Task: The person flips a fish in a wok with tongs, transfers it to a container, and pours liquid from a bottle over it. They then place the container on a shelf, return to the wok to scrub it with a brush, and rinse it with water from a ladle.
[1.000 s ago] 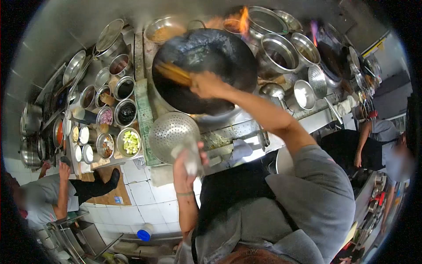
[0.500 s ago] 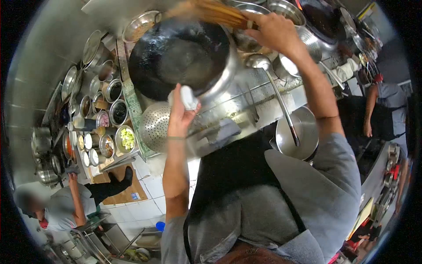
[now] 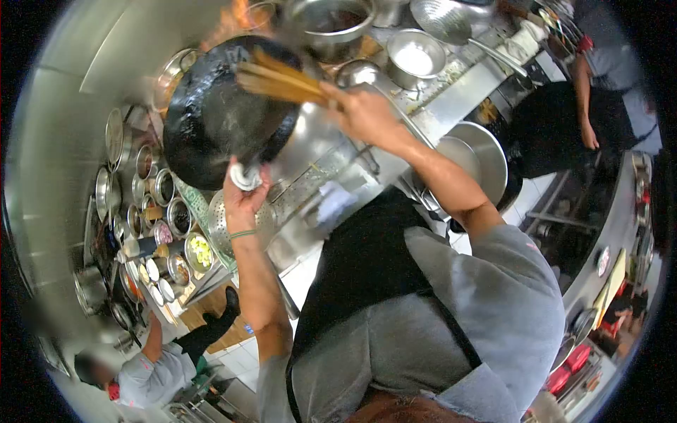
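Note:
My left hand [image 3: 243, 201] is closed around a folded white cloth [image 3: 245, 177] at the near rim of a black wok [image 3: 194, 116]. The wok is tilted and its inside looks wet and dark. My right hand [image 3: 370, 120] grips a bamboo wok brush [image 3: 282, 83], whose bristles are blurred by motion over the right part of the wok. A perforated metal strainer [image 3: 220, 224] lies just left of my left forearm, partly hidden by it.
Flames [image 3: 243, 15] rise behind the wok. Seasoning bowls and a bowl of chopped green vegetable [image 3: 199, 254] stand at left. A large pot [image 3: 486, 158] is under my right forearm. A steel pan [image 3: 416, 60] stands at the back. Co-workers [image 3: 159, 370] are at lower left and upper right.
The wok has come up tilted, with my left hand and cloth at its rim. My right hand has brought the brush from the far side down over the wok. The view has shifted.

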Demonstrator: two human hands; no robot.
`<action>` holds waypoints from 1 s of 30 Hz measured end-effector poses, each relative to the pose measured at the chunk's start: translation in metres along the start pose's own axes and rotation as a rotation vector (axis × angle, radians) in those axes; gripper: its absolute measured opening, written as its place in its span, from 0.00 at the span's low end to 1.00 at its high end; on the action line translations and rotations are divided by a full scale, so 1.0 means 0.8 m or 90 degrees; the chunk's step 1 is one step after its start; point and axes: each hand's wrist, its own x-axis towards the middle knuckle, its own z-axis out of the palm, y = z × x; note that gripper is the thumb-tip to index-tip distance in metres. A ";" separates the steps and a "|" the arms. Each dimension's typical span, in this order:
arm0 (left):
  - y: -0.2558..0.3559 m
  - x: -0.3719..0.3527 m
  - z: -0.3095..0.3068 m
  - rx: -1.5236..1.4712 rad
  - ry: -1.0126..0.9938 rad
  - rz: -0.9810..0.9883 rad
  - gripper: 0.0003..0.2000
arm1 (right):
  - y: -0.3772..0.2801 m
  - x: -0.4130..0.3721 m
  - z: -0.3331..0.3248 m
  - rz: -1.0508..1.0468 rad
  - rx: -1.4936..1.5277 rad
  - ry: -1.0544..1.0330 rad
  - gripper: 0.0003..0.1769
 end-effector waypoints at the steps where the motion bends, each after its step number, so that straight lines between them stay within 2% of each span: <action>1: 0.007 0.009 -0.010 0.003 -0.008 0.002 0.18 | 0.015 -0.004 0.012 0.002 0.039 -0.043 0.35; 3: 0.019 0.028 -0.024 -0.008 -0.032 0.024 0.15 | 0.019 -0.022 0.001 0.035 0.124 0.008 0.35; 4: 0.020 0.029 -0.025 -0.031 -0.005 0.012 0.10 | 0.018 -0.033 -0.002 0.047 0.170 0.027 0.35; 7: 0.030 0.049 -0.059 0.021 -0.125 0.005 0.05 | 0.034 -0.077 -0.014 0.125 0.210 0.060 0.35; 8: 0.018 0.042 -0.052 0.012 -0.094 0.060 0.04 | 0.045 -0.094 -0.013 0.149 0.219 0.064 0.34; 9: 0.018 0.058 -0.067 -0.014 -0.034 0.140 0.17 | 0.058 -0.111 -0.011 0.171 0.229 0.069 0.34; 11: 0.005 0.048 -0.068 0.077 -0.039 0.242 0.15 | 0.078 -0.139 -0.012 0.252 0.212 0.054 0.34; 12: -0.004 0.030 -0.055 0.055 0.011 0.230 0.13 | 0.081 -0.150 -0.019 0.272 0.221 0.059 0.33; 15: -0.006 0.006 -0.068 0.131 -0.045 0.207 0.12 | 0.083 -0.172 -0.036 0.333 0.239 0.080 0.33; 19: -0.001 -0.013 -0.089 0.142 -0.023 0.276 0.12 | 0.071 -0.179 -0.049 0.387 0.244 0.076 0.33; 23: -0.003 -0.031 -0.079 0.184 0.132 0.337 0.12 | 0.066 -0.173 -0.040 0.347 0.246 0.078 0.34; 24: -0.007 -0.040 -0.074 0.211 0.126 0.383 0.11 | 0.066 -0.172 -0.037 0.324 0.242 0.087 0.34; 27: -0.012 -0.045 -0.072 0.201 0.227 0.394 0.09 | 0.054 -0.167 -0.044 0.350 0.249 0.039 0.35; 30: -0.021 -0.056 -0.068 0.216 0.258 0.431 0.08 | 0.053 -0.167 -0.042 0.351 0.249 0.040 0.35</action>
